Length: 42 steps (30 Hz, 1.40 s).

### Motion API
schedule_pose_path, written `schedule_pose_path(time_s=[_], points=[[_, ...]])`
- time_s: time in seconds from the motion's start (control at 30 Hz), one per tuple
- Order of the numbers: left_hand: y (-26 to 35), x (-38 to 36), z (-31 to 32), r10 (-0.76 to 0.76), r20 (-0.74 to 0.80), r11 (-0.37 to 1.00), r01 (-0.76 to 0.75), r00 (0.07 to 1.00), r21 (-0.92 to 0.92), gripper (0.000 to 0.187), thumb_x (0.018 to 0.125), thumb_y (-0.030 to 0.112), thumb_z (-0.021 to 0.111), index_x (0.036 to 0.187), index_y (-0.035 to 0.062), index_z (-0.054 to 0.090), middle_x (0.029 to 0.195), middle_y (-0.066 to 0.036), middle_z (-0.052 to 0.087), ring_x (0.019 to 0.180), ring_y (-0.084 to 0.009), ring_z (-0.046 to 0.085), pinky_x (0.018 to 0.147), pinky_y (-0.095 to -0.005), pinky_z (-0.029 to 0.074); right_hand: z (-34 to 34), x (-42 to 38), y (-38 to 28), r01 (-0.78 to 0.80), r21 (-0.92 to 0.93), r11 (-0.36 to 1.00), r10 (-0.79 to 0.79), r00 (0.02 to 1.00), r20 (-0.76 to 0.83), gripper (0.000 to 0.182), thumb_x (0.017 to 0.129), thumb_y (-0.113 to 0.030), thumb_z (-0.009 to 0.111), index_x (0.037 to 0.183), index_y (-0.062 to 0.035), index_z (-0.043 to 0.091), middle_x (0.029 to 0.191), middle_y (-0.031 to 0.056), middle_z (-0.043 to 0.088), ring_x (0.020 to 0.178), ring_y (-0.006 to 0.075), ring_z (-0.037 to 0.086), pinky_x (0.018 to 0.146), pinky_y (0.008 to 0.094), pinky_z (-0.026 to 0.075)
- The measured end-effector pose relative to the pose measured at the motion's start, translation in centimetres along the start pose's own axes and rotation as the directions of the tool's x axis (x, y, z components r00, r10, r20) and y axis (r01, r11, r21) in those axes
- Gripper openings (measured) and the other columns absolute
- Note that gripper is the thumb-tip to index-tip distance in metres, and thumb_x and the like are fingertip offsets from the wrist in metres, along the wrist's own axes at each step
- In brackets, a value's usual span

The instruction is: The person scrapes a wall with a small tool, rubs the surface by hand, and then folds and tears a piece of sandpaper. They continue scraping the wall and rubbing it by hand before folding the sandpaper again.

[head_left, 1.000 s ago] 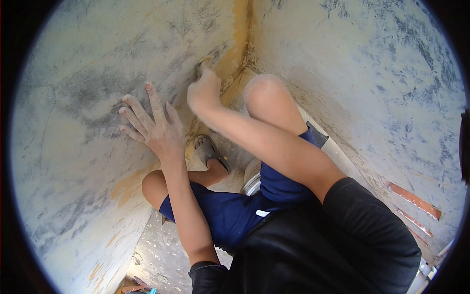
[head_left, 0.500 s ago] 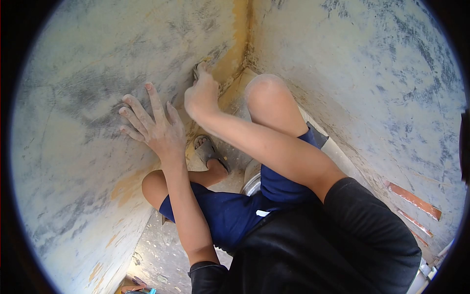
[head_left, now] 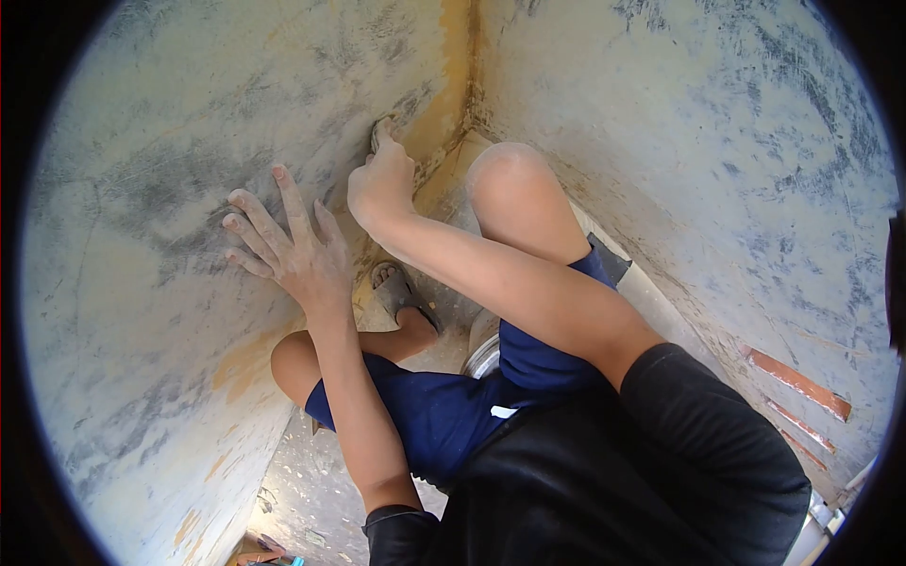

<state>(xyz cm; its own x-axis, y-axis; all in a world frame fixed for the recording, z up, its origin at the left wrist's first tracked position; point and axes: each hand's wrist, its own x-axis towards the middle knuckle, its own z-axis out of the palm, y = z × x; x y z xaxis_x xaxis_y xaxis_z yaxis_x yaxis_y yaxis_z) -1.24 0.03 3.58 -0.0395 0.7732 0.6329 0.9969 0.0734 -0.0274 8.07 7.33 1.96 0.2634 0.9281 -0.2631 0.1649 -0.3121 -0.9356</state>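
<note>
My left hand [head_left: 304, 257], powdery with pale dust, has its fingers spread against the left wall [head_left: 142, 311]. That wall carries a whitish coat with dark grey smudges and some yellowish patches. Farther along the same wall, close to the corner, my right hand [head_left: 381, 189] is closed, its index finger stretched towards the surface. Under that finger a small dark flat piece [head_left: 379, 134] is pressed to the wall; the hand mostly covers it, and its exact kind cannot be made out.
The right wall [head_left: 661, 170] meets the left one at a yellow-brown corner [head_left: 469, 57]. My bent knee [head_left: 517, 174] stands near it. A sandalled foot [head_left: 392, 286] rests on the dusty floor [head_left: 311, 491]. Beneath me a bucket-like rim [head_left: 483, 358] shows. Reddish strips [head_left: 797, 382] mark the lower right wall.
My right hand has shifted slightly left along the wall with the dark piece. My left hand appears a little farther left, its fingers still spread.
</note>
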Motion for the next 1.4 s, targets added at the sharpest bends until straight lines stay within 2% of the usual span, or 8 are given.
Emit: schedule_pose_path(time_s=[0.23,0.43,0.53,0.8,0.97,1.07,1.2,1.4], points=[[0.2,0.1,-0.4,-0.020,0.021,1.000,0.020,1.000,-0.022,0.070,0.087,0.024,0.072,0.152,0.0282,0.046,0.165,-0.020,0.020,0.155,-0.0350,0.005,0.120,-0.0560,-0.005,1.8,0.6,0.6,0.025,0.006,1.000,-0.022,0.939,-0.343,0.055,0.084,0.013,0.041,0.139,0.0139,0.046,0.125,0.0337,0.061,0.120,0.0427,0.059,0.103,0.0390,0.046],[0.0,0.1,-0.1,0.012,-0.005,1.000,-0.012,1.000,0.020,0.071,0.088,0.024,0.072,0.153,0.0284,0.045,0.165,-0.020,0.019,0.155,-0.0351,0.005,0.120,-0.0572,-0.004,-3.1,1.6,-2.8,-0.202,0.215,0.956,0.181,0.977,0.114,0.062,0.087,0.011,0.046,0.146,0.0169,0.030,0.146,0.0383,0.039,0.139,0.0446,0.039,0.121,0.0424,0.027],[0.1,0.1,-0.2,-0.012,0.009,1.000,0.012,1.000,0.005,0.070,0.087,0.024,0.072,0.152,0.0284,0.046,0.165,-0.020,0.020,0.155,-0.0349,0.004,0.120,-0.0563,-0.004,1.4,-0.3,-0.4,0.083,-0.064,0.994,-0.098,0.957,-0.272,0.052,0.083,0.010,0.045,0.135,0.0145,0.048,0.114,0.0358,0.063,0.113,0.0462,0.060,0.097,0.0430,0.047],[-0.3,0.1,0.2,0.002,-0.002,0.999,-0.002,1.000,0.043,0.070,0.087,0.025,0.072,0.152,0.0274,0.046,0.165,-0.020,0.019,0.155,-0.0345,0.003,0.120,-0.0556,-0.006,1.0,2.3,-0.5,0.046,-0.008,0.999,-0.046,0.947,-0.317,0.052,0.085,0.011,0.047,0.137,0.0143,0.047,0.122,0.0336,0.061,0.116,0.0441,0.060,0.103,0.0419,0.046],[-0.1,-0.3,-0.1,-0.012,0.026,1.000,0.012,1.000,0.027,0.070,0.086,0.024,0.073,0.152,0.0276,0.047,0.165,-0.019,0.020,0.156,-0.0340,0.003,0.121,-0.0556,-0.006,-1.9,1.4,-0.5,-0.020,0.084,0.996,0.017,0.999,0.034,0.059,0.086,0.013,0.044,0.144,0.0139,0.037,0.125,0.0348,0.059,0.120,0.0436,0.059,0.107,0.0409,0.044],[-0.2,0.1,-0.1,0.000,0.022,0.997,-0.002,1.000,0.076,0.074,0.087,0.028,0.074,0.154,0.0305,0.042,0.167,-0.017,0.014,0.155,-0.0356,0.003,0.121,-0.0591,0.002,0.5,1.8,-0.7,-0.048,0.074,0.996,0.063,0.976,-0.210,0.059,0.086,0.013,0.043,0.144,0.0133,0.038,0.126,0.0350,0.059,0.120,0.0432,0.059,0.108,0.0413,0.043],[0.1,0.1,0.1,-0.009,0.021,0.999,0.008,1.000,0.040,0.072,0.087,0.026,0.073,0.153,0.0296,0.044,0.166,-0.019,0.017,0.155,-0.0352,0.004,0.120,-0.0576,-0.002,-1.8,-0.1,-0.1,-0.001,-0.019,1.000,0.005,0.979,0.203,0.064,0.089,0.010,0.046,0.150,0.0117,0.028,0.154,0.0348,0.029,0.145,0.0435,0.029,0.122,0.0431,0.022],[-0.1,0.1,0.0,0.000,0.002,1.000,0.000,1.000,0.019,0.071,0.086,0.025,0.074,0.152,0.0283,0.046,0.165,-0.021,0.021,0.155,-0.0350,0.004,0.120,-0.0564,-0.006,-0.2,0.6,-0.7,-0.084,0.054,0.995,0.086,0.995,-0.044,0.060,0.086,0.010,0.046,0.145,0.0134,0.035,0.137,0.0348,0.050,0.131,0.0454,0.047,0.112,0.0447,0.037]])
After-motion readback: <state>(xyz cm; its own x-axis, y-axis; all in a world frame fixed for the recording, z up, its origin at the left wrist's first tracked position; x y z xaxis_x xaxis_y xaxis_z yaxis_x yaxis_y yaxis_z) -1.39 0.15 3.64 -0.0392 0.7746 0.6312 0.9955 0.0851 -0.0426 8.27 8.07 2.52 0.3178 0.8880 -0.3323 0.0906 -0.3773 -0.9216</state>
